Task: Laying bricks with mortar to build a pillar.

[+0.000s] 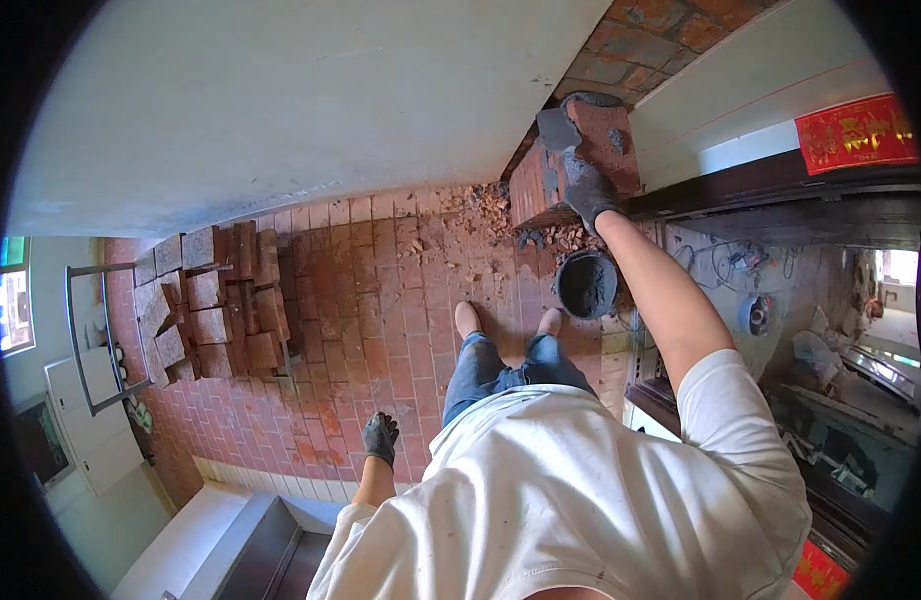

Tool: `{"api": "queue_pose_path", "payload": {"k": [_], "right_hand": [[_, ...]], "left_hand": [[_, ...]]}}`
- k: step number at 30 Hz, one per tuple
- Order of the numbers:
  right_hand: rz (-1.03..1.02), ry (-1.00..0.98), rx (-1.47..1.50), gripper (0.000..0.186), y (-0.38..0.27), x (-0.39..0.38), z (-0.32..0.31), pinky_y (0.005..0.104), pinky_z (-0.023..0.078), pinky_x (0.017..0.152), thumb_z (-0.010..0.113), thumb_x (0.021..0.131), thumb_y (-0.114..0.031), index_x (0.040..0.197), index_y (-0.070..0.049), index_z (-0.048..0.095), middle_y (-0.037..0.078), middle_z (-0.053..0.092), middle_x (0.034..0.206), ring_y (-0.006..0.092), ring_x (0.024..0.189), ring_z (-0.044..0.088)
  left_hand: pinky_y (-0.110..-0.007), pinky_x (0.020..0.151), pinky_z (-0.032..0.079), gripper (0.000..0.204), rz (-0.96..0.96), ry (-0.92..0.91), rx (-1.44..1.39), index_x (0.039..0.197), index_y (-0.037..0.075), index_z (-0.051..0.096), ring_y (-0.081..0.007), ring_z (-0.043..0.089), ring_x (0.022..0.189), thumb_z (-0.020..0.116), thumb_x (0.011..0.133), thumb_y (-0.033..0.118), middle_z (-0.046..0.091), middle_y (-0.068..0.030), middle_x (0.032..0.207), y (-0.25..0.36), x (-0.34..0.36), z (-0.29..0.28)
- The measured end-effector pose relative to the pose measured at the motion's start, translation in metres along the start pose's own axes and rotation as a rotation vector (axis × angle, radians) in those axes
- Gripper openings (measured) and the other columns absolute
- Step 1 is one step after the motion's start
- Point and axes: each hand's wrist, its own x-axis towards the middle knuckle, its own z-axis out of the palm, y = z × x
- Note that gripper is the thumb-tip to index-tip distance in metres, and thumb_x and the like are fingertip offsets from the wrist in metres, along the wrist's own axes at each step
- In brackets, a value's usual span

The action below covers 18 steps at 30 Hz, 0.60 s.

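My right hand (pixel 587 192), in a dark glove, reaches forward to a low stack of bricks (pixel 542 190) between two pale walls. Its fingers are closed on what looks like a trowel, whose flat grey blade (pixel 556 130) lies over the stack's top; the handle is hidden in the glove. Wet grey mortar (pixel 592 99) sits along the far edge of the top bricks. Below that arm a black bucket (pixel 586 284) with grey mortar inside stands on the floor. My left hand (pixel 380 437), also gloved, hangs at my left side with loosely bent fingers and nothing seen in it.
Several loose bricks (pixel 205 300) are piled at the left beside a grey metal handle frame (pixel 85 340). Brick rubble (pixel 477 210) litters the red tiled floor (pixel 370 300) by the wall. At the right are a dark wooden frame (pixel 770 190) and a cluttered ledge (pixel 850 400).
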Motion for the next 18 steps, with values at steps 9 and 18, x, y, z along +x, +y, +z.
{"api": "queue_pose_path", "payload": {"k": [9,18], "right_hand": [[0.039,0.153,-0.211,0.068,-0.023,-0.044,-0.001,0.0477,0.046,0.077,0.052,0.079,-0.015,0.140,-0.026,0.026,0.023,0.060,0.102,0.0391,0.093,0.058],[-0.001,0.400,-0.018,0.060,-0.001,-0.156,0.029,0.0467,0.044,0.081,0.057,0.075,-0.019,0.131,-0.005,0.042,0.024,0.055,0.110,0.0405,0.097,0.054]], "left_hand": [[-0.042,0.078,0.046,0.034,-0.082,0.023,-0.014,0.112,0.010,0.052,-0.0268,0.058,0.091,0.052,0.086,0.031,0.060,-0.0092,0.106,0.000,0.008,-0.016],[-0.041,0.076,0.045,0.036,-0.109,0.032,-0.019,0.112,0.008,0.052,-0.0257,0.057,0.090,0.052,0.085,0.031,0.060,-0.0093,0.106,-0.006,0.002,-0.020]]}}
